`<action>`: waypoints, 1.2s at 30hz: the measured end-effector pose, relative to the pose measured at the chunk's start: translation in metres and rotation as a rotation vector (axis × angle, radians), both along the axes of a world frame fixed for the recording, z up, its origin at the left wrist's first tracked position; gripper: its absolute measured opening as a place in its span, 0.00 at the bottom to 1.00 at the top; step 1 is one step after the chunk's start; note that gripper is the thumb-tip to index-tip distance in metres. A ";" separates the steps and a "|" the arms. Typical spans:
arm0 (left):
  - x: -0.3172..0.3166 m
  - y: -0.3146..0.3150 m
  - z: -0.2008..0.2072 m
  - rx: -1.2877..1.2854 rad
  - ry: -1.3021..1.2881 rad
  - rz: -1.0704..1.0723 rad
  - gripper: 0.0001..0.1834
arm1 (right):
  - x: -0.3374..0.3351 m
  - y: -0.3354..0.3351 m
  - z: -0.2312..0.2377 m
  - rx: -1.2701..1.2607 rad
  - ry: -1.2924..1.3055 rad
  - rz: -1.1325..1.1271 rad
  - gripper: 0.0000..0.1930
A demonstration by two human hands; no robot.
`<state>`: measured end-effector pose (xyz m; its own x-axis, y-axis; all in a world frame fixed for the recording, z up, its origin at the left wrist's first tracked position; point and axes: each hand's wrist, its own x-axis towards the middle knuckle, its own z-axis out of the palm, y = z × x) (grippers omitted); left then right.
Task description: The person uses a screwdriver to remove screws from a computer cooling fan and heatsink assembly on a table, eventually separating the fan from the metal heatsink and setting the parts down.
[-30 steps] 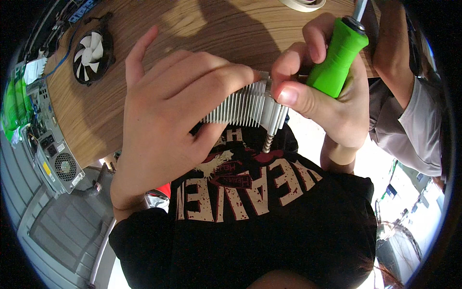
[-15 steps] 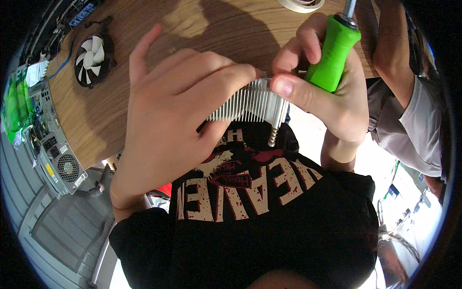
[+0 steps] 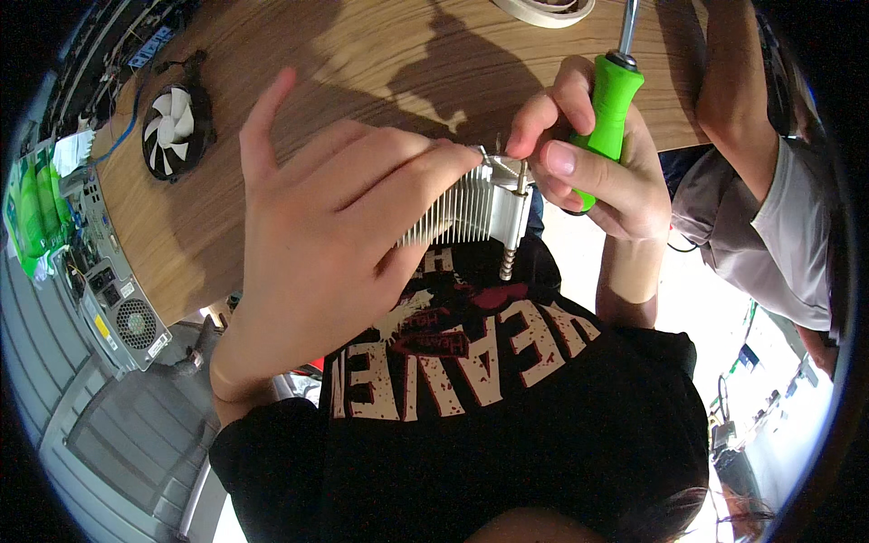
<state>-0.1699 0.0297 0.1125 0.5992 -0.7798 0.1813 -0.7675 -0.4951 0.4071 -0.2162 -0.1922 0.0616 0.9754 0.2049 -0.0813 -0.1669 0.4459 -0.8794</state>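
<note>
My left hand (image 3: 317, 204) is wrapped over a silver finned heatsink (image 3: 457, 213), gripping it above my lap with the little finger raised. A thin metal screw (image 3: 522, 176) stands up at the heatsink's right corner, and a spring-loaded screw end (image 3: 507, 264) sticks out below that corner. My right hand (image 3: 629, 185) holds a screwdriver (image 3: 617, 104) with a green handle against the palm, its shaft pointing up and away. The right thumb and forefinger are just beside the upright screw; whether they touch it I cannot tell.
On the wooden table (image 3: 362, 54) a black fan with white blades (image 3: 172, 131) lies at the left. A roll of tape (image 3: 548, 11) is at the far edge. Computer parts with a power supply (image 3: 131, 317) stand at left. Another person's arm (image 3: 742, 100) rests at the right.
My right thumb and forefinger have come off the heatsink's corner, uncovering the upright screw. The right hand and screwdriver have shifted left and down. My left hand and the heatsink are slightly lower.
</note>
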 end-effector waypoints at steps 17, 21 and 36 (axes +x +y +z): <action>0.041 -0.004 -0.003 0.077 0.064 -0.082 0.26 | -0.022 -0.028 -0.025 0.220 0.065 -0.304 0.08; 0.066 -0.013 0.002 0.078 0.226 -0.102 0.25 | -0.020 -0.030 -0.031 0.281 0.077 -0.343 0.07; 0.144 -0.016 -0.024 0.353 0.758 -0.126 0.18 | -0.014 -0.026 -0.035 0.308 0.070 -0.365 0.06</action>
